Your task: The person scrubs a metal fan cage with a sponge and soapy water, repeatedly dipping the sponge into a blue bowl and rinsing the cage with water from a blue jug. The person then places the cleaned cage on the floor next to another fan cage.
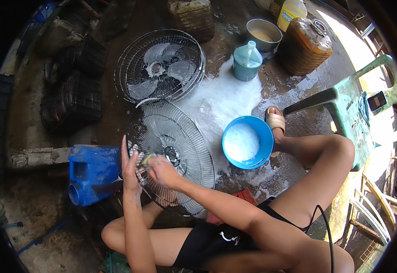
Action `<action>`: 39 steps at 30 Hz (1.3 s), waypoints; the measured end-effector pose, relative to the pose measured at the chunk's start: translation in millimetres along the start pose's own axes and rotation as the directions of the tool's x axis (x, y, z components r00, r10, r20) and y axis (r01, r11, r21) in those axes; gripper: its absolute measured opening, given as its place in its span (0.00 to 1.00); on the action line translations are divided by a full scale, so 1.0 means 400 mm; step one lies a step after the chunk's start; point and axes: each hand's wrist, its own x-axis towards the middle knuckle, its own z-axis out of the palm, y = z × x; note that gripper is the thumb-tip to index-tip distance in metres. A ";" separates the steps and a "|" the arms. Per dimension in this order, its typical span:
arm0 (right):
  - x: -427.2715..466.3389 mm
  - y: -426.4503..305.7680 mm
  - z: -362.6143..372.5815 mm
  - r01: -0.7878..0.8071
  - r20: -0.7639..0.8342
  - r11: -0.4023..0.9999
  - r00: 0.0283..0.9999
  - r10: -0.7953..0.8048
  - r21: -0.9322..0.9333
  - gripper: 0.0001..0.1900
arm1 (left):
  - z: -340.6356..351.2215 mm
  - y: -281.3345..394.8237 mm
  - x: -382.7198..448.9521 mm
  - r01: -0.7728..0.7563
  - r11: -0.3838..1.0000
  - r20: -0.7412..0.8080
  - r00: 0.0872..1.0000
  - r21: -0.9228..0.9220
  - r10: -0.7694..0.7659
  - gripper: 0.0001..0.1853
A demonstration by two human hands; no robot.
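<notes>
A round wire fan grille [198, 163] stands tilted before me, wet with suds. My left hand [130, 172] holds its left rim, fingers pointing up. My right hand [164, 172] presses a yellow-green scrubbing sponge [148, 160] against the wires left of the hub; both look blurred. Past this grille lies another wire fan grille [123, 76], with a three-bladed fan blade [144, 89] in it, streaked with foam. To the right, a blue plastic bucket [269, 153] contains foamy water.
White suds [219, 99] cover the wet floor around a teal jug [247, 65]. Farther back stand a metal pot [270, 42], a yellow bottle [291, 15] and a brown jerrycan [304, 51]. A blue jerrycan [96, 167] is at left, a green plastic chair [350, 99] at right.
</notes>
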 end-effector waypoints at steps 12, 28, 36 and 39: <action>0.066 -0.228 -0.140 -0.255 0.273 0.351 0.962 -0.003 0.901 0.10 | 0.014 0.055 -0.102 -0.181 0.983 0.070 0.981 -0.042 0.183 0.52; -0.260 0.624 -0.638 -0.260 -0.030 0.227 0.715 0.698 -0.938 0.19 | 0.044 0.007 -0.011 -0.160 0.957 0.003 0.986 0.241 0.164 0.43; -0.280 0.673 -0.471 -0.348 0.058 0.279 0.530 0.846 -0.895 0.20 | -0.020 -0.013 -0.035 -0.026 0.999 -0.171 0.985 0.041 0.033 0.42; -0.314 0.779 -0.478 -0.514 -0.110 0.187 0.493 0.863 -0.837 0.17 | 0.028 -0.015 0.019 -0.059 0.998 -0.074 0.995 0.022 0.060 0.42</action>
